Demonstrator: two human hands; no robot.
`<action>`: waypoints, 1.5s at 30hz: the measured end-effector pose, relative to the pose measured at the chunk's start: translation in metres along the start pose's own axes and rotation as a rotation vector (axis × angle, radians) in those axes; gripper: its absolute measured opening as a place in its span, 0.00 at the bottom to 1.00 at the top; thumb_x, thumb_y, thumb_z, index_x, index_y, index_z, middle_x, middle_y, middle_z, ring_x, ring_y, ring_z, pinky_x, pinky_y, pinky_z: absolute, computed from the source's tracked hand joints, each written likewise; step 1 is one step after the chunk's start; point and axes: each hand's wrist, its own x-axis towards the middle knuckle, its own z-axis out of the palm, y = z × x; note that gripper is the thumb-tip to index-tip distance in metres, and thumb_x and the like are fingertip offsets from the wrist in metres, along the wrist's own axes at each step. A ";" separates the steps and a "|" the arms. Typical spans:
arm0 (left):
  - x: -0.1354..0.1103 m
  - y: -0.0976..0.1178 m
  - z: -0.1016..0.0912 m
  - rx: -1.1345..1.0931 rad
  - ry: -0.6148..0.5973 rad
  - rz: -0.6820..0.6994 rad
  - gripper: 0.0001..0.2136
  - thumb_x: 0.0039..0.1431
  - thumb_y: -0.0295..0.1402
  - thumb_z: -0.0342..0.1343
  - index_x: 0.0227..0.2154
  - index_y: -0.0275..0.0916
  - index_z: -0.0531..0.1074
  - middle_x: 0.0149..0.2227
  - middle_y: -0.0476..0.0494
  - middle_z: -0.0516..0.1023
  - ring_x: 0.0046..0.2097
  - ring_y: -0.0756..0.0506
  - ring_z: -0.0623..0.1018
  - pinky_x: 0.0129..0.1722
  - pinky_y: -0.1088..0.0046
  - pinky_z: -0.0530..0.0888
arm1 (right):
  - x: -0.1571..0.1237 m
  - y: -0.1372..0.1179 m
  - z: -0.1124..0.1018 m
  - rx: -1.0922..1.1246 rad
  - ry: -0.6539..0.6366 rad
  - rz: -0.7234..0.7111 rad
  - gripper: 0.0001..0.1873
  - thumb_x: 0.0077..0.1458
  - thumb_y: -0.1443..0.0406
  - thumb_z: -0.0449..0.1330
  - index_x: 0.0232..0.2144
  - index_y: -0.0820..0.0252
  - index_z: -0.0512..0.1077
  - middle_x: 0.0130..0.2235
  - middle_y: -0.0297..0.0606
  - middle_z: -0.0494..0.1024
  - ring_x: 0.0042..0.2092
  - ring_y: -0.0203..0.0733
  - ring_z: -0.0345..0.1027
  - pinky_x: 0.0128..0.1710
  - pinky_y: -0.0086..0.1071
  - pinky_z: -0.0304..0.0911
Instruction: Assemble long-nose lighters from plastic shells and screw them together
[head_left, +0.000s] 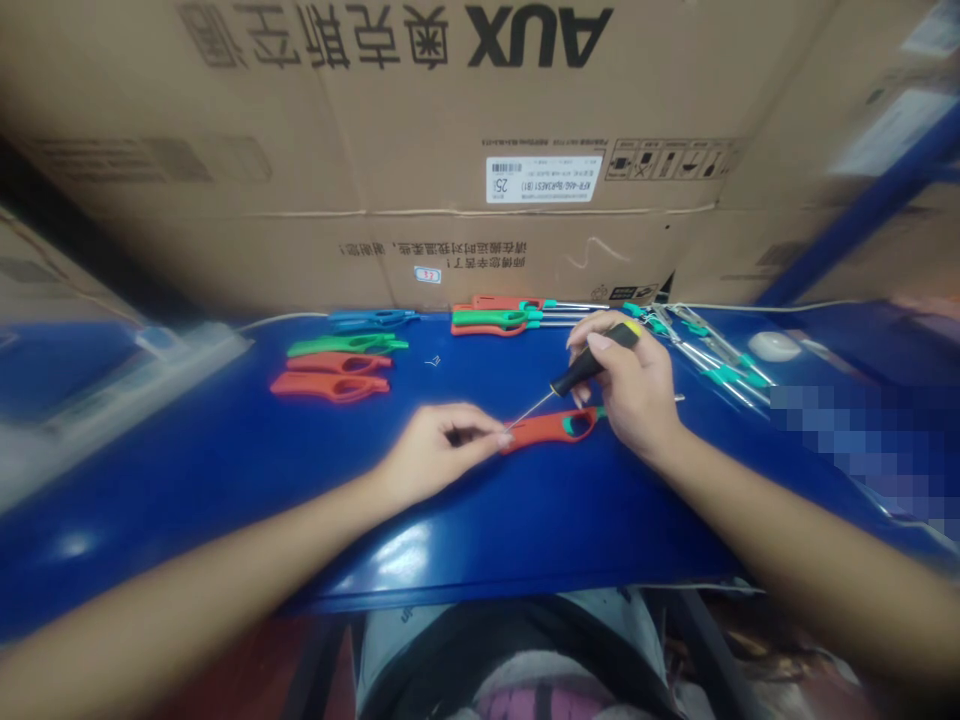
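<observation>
My right hand [634, 385] is closed around the black and yellow handle of a screwdriver [592, 362]. Its thin shaft slants down to the left, and the tip meets the rear end of an orange gas lighter [544, 430]. With thumb and fingers pinched together, my left hand [450, 445] grips that same end of the lighter. The lighter has a teal trigger in its loop, and its metal tube runs to the right, partly behind my right hand. Whether a screw sits at the screwdriver tip is too small to tell.
Orange, green and blue lighter shells [334, 385] lie at the left. Assembled lighters [491, 320] rest at the back middle. Several metal tubes with teal parts [720, 365] lie back right, near a white round object [774, 346]. A cardboard wall [285, 160] closes the back of the blue table [285, 510].
</observation>
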 end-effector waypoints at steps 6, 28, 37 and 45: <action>-0.003 0.000 0.004 0.055 -0.055 0.201 0.06 0.61 0.35 0.63 0.35 0.39 0.83 0.34 0.42 0.84 0.36 0.47 0.80 0.38 0.71 0.76 | -0.007 -0.009 0.007 0.004 -0.225 0.048 0.15 0.59 0.55 0.64 0.44 0.51 0.67 0.31 0.29 0.76 0.15 0.26 0.54 0.12 0.25 0.50; -0.002 0.000 0.001 0.194 0.019 0.288 0.16 0.58 0.36 0.66 0.49 0.40 0.76 0.47 0.42 0.81 0.48 0.44 0.79 0.52 0.65 0.75 | -0.022 0.008 0.006 -0.236 -0.240 -0.422 0.39 0.52 0.72 0.68 0.59 0.41 0.56 0.45 0.36 0.76 0.38 0.42 0.75 0.34 0.38 0.76; -0.001 -0.011 0.005 0.293 -0.071 0.239 0.20 0.58 0.33 0.65 0.54 0.41 0.72 0.52 0.42 0.79 0.54 0.41 0.77 0.57 0.60 0.73 | -0.016 0.015 0.003 -0.316 -0.325 -0.640 0.40 0.53 0.75 0.64 0.64 0.48 0.56 0.43 0.39 0.73 0.38 0.40 0.74 0.33 0.35 0.77; 0.000 -0.008 0.004 0.317 -0.102 0.228 0.16 0.62 0.31 0.61 0.53 0.39 0.72 0.51 0.41 0.79 0.53 0.41 0.77 0.55 0.60 0.73 | -0.015 0.017 0.003 -0.309 -0.339 -0.669 0.40 0.54 0.76 0.64 0.64 0.49 0.57 0.48 0.42 0.73 0.38 0.40 0.75 0.34 0.34 0.77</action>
